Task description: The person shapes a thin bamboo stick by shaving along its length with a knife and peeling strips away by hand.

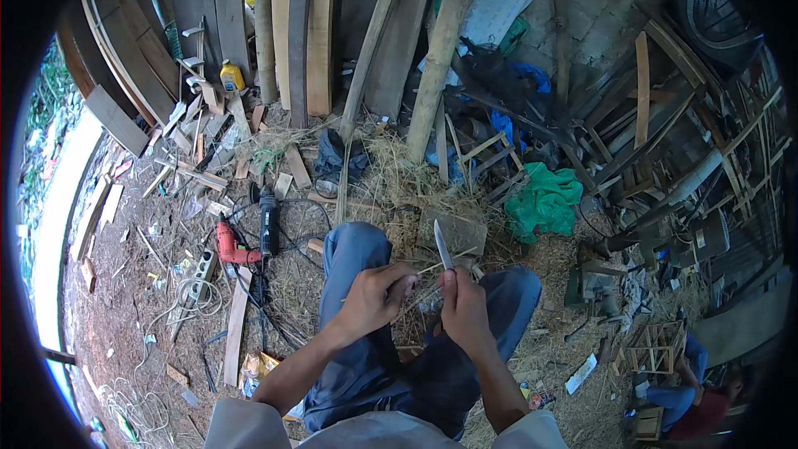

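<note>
My right hand (pixel 465 309) is closed round the handle of a knife (pixel 442 245), its blade pointing up and away from me. My left hand (pixel 376 295) is closed on a thin wooden strip (pixel 429 268), pale in colour. The strip runs from my left fingers toward the knife and reaches the blade near my right hand; whether the edge touches it is hard to make out. Both hands are above my lap, between my bent knees. Past the knife, a wooden block (pixel 462 233) rests on the ground among shavings.
At left lie a red drill (pixel 231 246), a dark power tool (pixel 268 229), cables and a power strip (pixel 199 276). A green plastic sheet (pixel 544 204) lies to the right. Boards (pixel 319 33) lean behind, near a yellow bottle (pixel 232 76). Another person (pixel 698 411) sits at lower right.
</note>
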Action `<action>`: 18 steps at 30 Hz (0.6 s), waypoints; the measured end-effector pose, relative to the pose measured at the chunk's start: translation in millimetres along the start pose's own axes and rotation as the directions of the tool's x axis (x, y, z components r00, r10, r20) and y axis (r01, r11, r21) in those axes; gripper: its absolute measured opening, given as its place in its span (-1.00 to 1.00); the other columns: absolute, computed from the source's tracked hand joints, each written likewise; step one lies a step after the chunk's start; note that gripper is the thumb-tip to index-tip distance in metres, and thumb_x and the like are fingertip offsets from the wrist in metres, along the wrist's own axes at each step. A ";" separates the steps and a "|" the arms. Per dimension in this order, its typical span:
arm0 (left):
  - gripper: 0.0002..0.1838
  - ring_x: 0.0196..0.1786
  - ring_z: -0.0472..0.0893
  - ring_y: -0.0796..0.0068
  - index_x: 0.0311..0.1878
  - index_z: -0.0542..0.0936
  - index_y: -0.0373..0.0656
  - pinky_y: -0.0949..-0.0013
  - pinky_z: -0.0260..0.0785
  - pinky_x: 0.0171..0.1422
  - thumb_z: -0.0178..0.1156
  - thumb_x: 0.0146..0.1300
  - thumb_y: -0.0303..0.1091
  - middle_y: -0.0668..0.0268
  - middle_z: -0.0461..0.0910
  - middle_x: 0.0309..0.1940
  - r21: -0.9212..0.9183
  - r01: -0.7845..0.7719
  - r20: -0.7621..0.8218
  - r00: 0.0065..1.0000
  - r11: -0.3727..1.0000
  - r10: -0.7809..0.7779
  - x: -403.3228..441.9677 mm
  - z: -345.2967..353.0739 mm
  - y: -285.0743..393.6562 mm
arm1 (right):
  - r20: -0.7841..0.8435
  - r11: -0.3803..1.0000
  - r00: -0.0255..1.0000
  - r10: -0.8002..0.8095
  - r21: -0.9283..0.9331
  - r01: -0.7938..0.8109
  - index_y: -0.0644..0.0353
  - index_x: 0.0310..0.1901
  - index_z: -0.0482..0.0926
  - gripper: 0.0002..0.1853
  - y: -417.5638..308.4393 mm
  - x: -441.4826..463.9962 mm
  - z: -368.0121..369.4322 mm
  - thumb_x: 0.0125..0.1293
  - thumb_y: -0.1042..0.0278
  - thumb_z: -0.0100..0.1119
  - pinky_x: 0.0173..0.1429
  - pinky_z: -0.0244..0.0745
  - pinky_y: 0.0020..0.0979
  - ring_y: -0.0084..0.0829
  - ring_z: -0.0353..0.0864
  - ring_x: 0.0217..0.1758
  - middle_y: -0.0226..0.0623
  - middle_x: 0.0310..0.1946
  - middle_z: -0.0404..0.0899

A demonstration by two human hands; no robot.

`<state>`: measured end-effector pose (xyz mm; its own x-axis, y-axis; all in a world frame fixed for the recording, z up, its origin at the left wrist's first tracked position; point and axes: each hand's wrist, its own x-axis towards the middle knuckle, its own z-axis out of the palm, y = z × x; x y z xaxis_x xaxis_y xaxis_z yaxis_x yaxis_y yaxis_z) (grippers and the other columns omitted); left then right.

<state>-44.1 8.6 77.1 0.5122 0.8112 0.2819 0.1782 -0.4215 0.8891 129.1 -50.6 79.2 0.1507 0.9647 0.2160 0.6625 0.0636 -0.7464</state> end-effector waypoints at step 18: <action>-0.90 -0.51 0.55 0.48 -0.23 0.56 -0.29 0.41 0.37 -0.41 0.05 0.27 -0.59 0.24 0.54 -0.56 -0.167 0.032 0.074 0.997 0.985 -0.020 -1.3 1.1 -3.6 | -0.124 0.995 0.990 0.064 0.084 -0.054 0.29 -0.26 0.32 -0.83 10.1 -3.0 15.1 0.43 0.35 -0.14 -0.46 0.35 -0.09 0.11 0.54 -0.47 -0.02 -0.58 0.50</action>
<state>-44.5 8.6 73.1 0.5694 0.7872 0.2370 0.0515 -0.3219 0.9454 124.2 -49.0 61.5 0.2826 0.9278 0.2437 0.5897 0.0323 -0.8070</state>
